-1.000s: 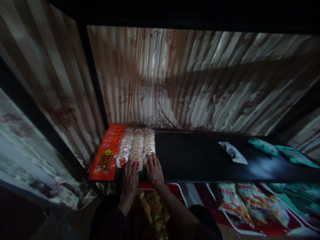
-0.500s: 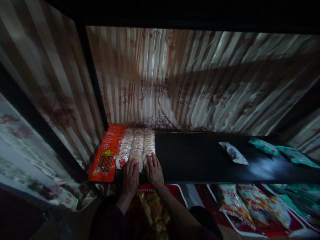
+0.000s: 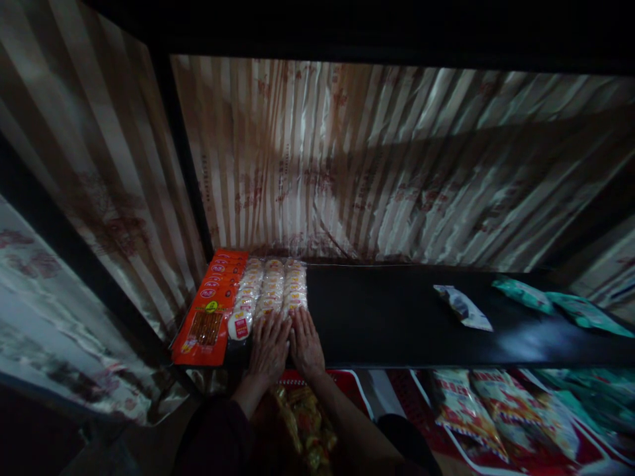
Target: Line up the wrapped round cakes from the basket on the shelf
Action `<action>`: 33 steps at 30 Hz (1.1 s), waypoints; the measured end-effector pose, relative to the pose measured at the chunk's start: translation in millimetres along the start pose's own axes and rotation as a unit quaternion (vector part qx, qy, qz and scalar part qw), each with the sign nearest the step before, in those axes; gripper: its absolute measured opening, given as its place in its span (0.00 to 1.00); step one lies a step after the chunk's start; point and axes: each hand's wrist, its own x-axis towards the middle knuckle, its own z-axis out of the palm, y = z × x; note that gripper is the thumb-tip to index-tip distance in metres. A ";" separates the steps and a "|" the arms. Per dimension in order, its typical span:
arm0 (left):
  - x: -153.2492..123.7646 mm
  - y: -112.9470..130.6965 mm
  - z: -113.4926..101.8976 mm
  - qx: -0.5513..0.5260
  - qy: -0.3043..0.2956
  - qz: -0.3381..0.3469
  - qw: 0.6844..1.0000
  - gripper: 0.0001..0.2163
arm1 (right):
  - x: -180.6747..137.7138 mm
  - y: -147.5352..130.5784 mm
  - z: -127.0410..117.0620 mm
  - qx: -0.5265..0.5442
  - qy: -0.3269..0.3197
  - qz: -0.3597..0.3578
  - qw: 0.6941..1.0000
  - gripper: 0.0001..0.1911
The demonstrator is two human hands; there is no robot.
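Note:
Three rows of round white rice crackers (image 3: pixel 272 284) in clear wrappers run from the back to the front of the black shelf (image 3: pixel 367 317). My left hand (image 3: pixel 270 345) lies flat over the front of the middle row, fingers stretched out. Beside it, my right hand (image 3: pixel 306 340) rests with extended fingers on the front of the right row. Both hands touch the wrapped crackers and cover the front ones. Left of the rows, overlapping orange snack packets (image 3: pixel 206 317) lie in a line, the front one with a window showing brown sticks.
A white and blue packet (image 3: pixel 464 307) and two green packets (image 3: pixel 523 294) lie farther right on the shelf. Below stand a red basket (image 3: pixel 354 390) with gold-wrapped items and another basket of snack bags (image 3: pixel 466 410). A striped curtain (image 3: pixel 317 165) hangs behind; a black post (image 3: pixel 181 145) stands left.
My left hand has moved slightly right, closer to my right hand, uncovering more of the left row's front cracker. My right hand stays nearly in place on the right row.

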 end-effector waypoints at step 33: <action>11.7 -2.1 -9.8 -0.042 -0.045 0.002 0.998 0.26 | 60.1 39.4 28.6 0.256 -0.051 0.204 0.944 0.37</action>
